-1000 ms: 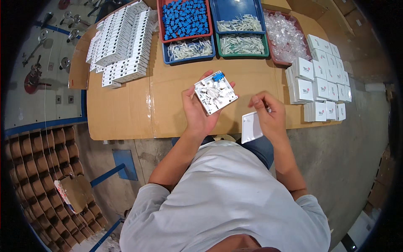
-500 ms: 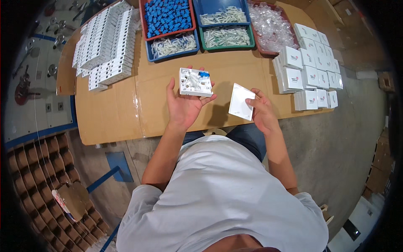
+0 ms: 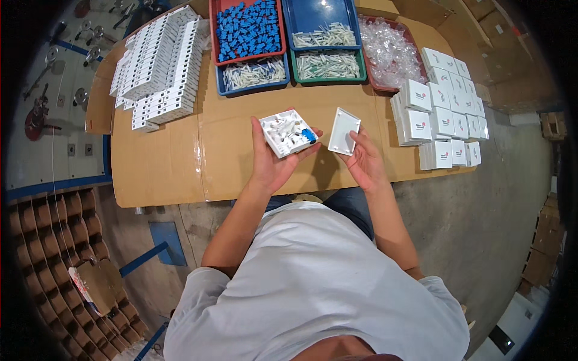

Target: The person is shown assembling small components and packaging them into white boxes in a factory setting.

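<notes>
My left hand (image 3: 272, 162) holds an open white square box base (image 3: 287, 133) with white parts and a small blue piece inside, above the cardboard-covered table (image 3: 180, 156). My right hand (image 3: 364, 161) grips a white square cover plate (image 3: 344, 130) by its lower edge, just right of the base and tilted. The two pieces are apart by a small gap.
Stacks of white plates (image 3: 158, 63) lie at the back left. A red tray of blue parts (image 3: 248, 27), blue and green trays of white parts (image 3: 328, 63) and a bin of clear bags (image 3: 388, 51) stand at the back. Small white boxes (image 3: 442, 114) are piled at the right.
My right hand picked the white cover plate off the table and raised it beside the base. My left hand turned the box base and shifted it slightly.
</notes>
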`<state>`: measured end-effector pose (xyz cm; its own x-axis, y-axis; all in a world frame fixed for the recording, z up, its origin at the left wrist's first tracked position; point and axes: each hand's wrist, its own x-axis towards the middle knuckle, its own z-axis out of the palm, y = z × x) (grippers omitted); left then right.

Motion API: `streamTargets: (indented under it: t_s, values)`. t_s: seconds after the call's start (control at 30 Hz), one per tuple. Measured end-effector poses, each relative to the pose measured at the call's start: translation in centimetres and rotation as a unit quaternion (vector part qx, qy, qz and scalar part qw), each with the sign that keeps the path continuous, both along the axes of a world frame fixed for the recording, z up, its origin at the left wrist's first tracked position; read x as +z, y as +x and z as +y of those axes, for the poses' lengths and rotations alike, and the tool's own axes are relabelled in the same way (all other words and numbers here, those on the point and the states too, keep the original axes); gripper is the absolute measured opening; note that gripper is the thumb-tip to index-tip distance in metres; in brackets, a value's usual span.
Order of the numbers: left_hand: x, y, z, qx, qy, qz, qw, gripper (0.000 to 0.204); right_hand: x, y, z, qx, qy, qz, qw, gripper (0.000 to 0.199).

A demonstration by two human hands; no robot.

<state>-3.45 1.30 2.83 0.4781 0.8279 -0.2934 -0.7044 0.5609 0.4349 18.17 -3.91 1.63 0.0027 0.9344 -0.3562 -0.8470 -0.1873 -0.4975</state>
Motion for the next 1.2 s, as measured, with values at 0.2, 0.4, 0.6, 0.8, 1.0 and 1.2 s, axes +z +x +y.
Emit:
streamTargets:
  t_s: [0.2, 0.4, 0.6, 0.8, 1.0, 1.2]
  values:
    - [-0.5, -0.6, 0.2, -0.025, 0.014, -0.025, 0.999, 0.089, 2.7, 0.8, 0.5, 0.023, 0.044, -0.28, 0.959, 0.055]
    - [0.2, 1.1, 0.2, -0.019, 0.013, -0.022, 0.999, 0.084, 5.5, 1.6, 2.7, -0.059, 0.097, -0.164, 0.98, 0.039]
    - [3.2, 2.6, -0.4, -0.004, -0.034, -0.034, 0.999, 0.078, 9.7, 0.3, 4.6, 0.006, 0.144, -0.262, 0.954, 0.033]
    - [5.4, 2.9, -0.7, -0.026, -0.057, -0.056, 0.996, 0.078, 12.7, 0.0, 6.4, 0.081, 0.325, -0.625, 0.705, 0.032]
    - [6.8, 3.1, -0.9, -0.02, -0.05, -0.089, 0.995, 0.075, 14.4, -0.5, 7.5, 0.16, 0.357, -0.655, 0.647, 0.027]
    - [6.3, 3.3, -0.9, 0.002, -0.065, -0.111, 0.992, 0.07, 14.5, -1.6, 7.2, 0.196, 0.393, -0.635, 0.635, 0.025]
